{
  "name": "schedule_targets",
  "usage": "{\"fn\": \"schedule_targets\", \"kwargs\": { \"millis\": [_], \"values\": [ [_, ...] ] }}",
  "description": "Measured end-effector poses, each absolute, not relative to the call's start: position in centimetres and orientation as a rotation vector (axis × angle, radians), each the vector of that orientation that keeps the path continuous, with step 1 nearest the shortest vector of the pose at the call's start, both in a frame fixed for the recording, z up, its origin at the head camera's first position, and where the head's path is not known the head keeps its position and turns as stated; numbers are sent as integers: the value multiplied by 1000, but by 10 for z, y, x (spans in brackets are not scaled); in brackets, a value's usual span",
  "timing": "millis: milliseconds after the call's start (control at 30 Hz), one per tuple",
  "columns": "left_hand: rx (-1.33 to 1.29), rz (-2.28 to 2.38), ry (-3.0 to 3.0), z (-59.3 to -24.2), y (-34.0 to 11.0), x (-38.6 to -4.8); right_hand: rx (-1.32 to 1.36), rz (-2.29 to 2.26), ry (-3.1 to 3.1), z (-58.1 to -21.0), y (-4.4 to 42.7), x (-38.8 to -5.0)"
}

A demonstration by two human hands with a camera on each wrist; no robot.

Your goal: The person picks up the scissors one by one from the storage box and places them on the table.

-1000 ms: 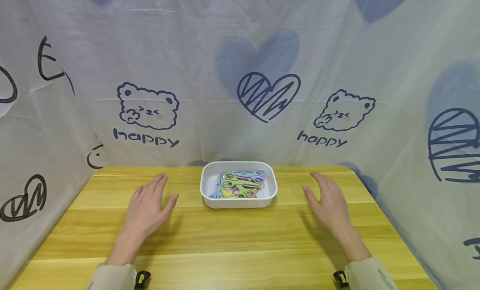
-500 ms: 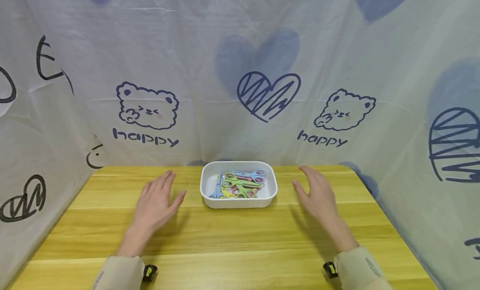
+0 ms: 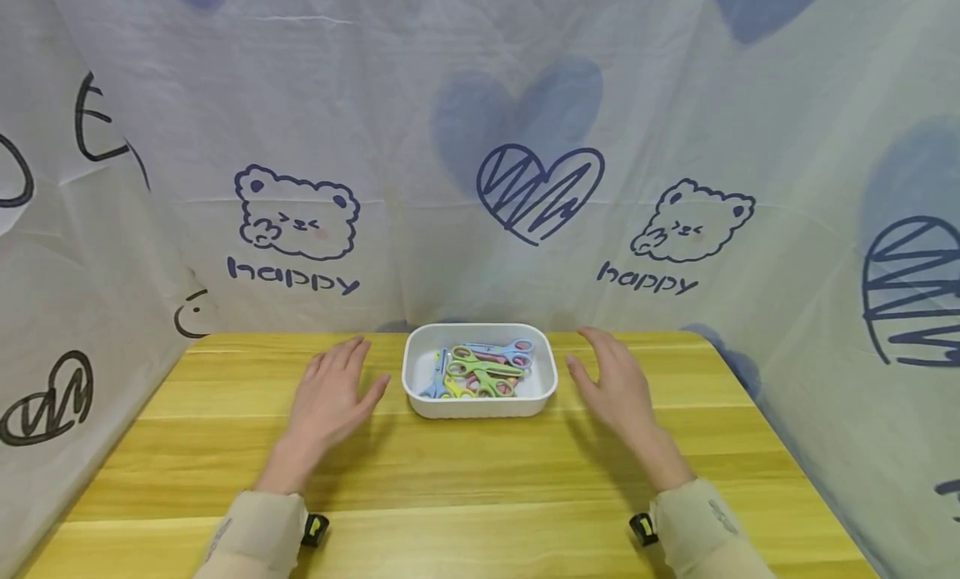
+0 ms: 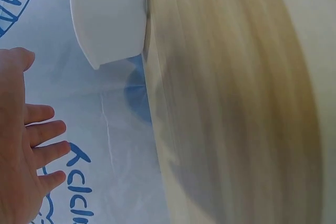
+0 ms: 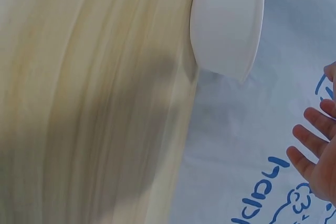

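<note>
A white bin (image 3: 480, 407) stands near the back edge of the table, with several scissors lying in it. Green scissors (image 3: 472, 361) lie on top; blue scissors (image 3: 437, 377) stand out at the left, and bits of yellow and pink ones show beneath. To the left of the bin hovers my left hand (image 3: 330, 400), fingers extended and thumb apart, holding nothing. My right hand (image 3: 615, 387) is to the right, nearer the bin's wall, also with fingers extended and not touching it. Both wrist views show the bin's outer side and part of each hand.
The wooden table (image 3: 450, 512) spreads in front of the bin. A pale printed cloth (image 3: 420, 254) with hearts and bears hangs behind it and along both sides. Each wrist carries a small dark device beside the sleeve.
Both hands have moved inward toward the bin, the left one rightward and the right one leftward. The bin and the scissors have stayed in place.
</note>
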State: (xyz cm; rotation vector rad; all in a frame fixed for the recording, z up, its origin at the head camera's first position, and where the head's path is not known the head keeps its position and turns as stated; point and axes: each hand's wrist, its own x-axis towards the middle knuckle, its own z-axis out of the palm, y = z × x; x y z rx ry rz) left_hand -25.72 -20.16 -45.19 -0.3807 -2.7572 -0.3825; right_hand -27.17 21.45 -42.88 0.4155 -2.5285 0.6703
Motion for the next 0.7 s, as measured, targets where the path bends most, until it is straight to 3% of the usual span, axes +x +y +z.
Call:
{"fn": "schedule_targets", "kwargs": {
  "millis": [700],
  "values": [
    [-405,-361,-2802,-459,-178,-281,519,793,-2558,-442,184,-281]
  ]
}}
